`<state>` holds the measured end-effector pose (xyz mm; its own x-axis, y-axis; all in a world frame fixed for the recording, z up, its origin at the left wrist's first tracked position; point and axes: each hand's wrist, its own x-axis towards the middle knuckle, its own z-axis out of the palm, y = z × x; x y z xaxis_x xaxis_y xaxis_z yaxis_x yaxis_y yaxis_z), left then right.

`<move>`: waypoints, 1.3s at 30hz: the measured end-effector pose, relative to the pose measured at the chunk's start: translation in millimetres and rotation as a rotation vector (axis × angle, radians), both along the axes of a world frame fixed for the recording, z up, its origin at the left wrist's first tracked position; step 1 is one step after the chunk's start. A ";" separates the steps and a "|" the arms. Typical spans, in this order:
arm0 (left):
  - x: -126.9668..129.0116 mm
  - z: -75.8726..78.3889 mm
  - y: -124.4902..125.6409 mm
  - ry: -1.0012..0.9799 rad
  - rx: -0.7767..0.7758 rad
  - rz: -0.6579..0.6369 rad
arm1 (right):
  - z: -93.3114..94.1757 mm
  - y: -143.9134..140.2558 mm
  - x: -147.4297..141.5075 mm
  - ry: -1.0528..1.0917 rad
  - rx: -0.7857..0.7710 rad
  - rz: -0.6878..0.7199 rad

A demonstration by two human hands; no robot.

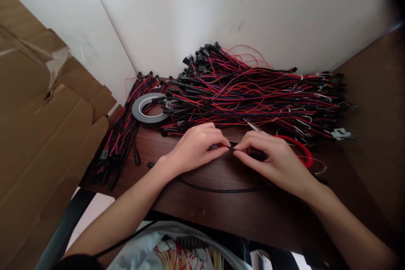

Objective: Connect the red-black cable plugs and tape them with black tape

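My left hand (201, 145) and my right hand (275, 158) meet above the dark wooden table, fingertips almost touching. Each pinches a thin black cable (232, 148) between thumb and forefinger; most of it is hidden by the fingers. A longer black cable (218, 190) curves over the table below my hands, one end by my left forearm. Partly under my right hand lie scissors with a red handle (305, 152), their pointed blade showing past the knuckles. Just behind my hands is a large heap of red and black wire harnesses (240, 93) with black connectors.
A roll of black tape (136, 112) leans by the heap's left end. More wire harnesses (118, 139) lie at left, beside an open cardboard box (47, 135). A white wall (196, 12) closes the back, a brown panel (373, 109) the right. Below the table edge sits a bag (133, 251) with wires.
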<state>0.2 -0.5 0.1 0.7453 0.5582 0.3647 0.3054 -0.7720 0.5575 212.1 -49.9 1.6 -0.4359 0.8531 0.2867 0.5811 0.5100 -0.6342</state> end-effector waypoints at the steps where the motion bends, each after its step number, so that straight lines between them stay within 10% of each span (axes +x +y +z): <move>1: -0.1 0.0 0.1 0.005 0.002 0.002 | -0.1 0.1 -0.1 0.002 0.000 -0.002; 26: -0.4 3.2 -1.9 0.238 0.123 -0.110 | -9.6 11.2 21.4 -0.147 0.078 -0.127; 39: -0.9 -0.9 2.2 0.260 0.150 0.142 | -10.0 10.0 16.8 -0.151 0.094 -0.070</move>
